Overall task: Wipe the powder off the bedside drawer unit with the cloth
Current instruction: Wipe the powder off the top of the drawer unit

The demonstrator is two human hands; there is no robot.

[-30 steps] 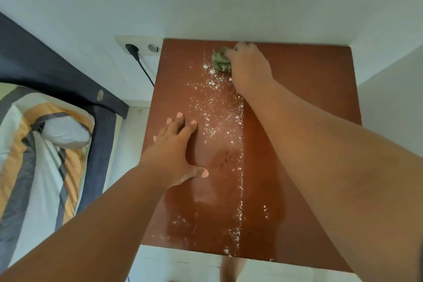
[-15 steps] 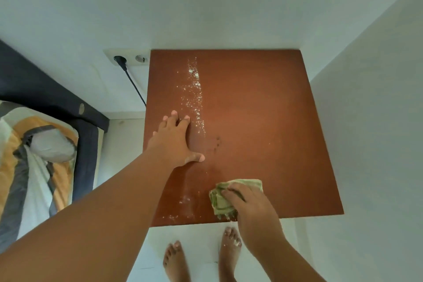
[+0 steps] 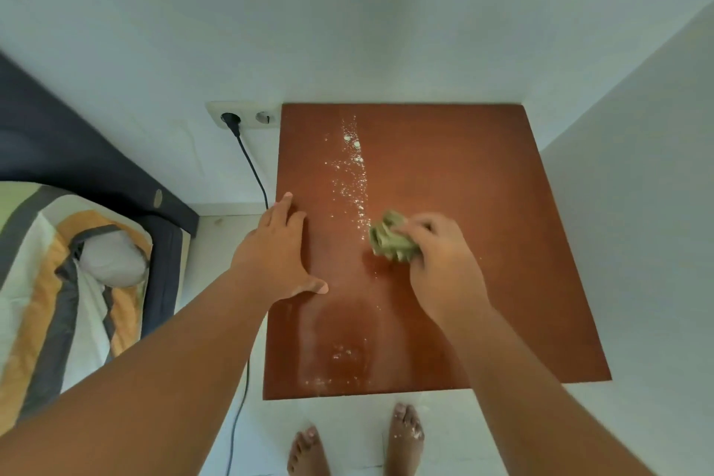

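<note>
White powder (image 3: 353,182) lies in a streak from the far edge to the middle of the reddish-brown wooden bedside drawer unit (image 3: 483,174), with traces near the front edge. The right hand (image 3: 436,263) grips the crumpled green cloth (image 3: 390,238) at the streak's near end. The left hand (image 3: 280,255) rests flat, fingers extended, at the left edge.

One head-worn view looks down from above the front edge of the bedside drawer unit (image 3: 483,185), facing the wall (image 3: 347,12) behind it, close, its top filling mid-frame.

hands (image 3: 276,255) (image 3: 444,267) 2 | cloth (image 3: 390,240) 1 | drawer unit (image 3: 463,174) 1 | feet (image 3: 307,452) (image 3: 405,433) 2 | plug (image 3: 231,119) 1 | bed (image 3: 58,282) 1
</note>
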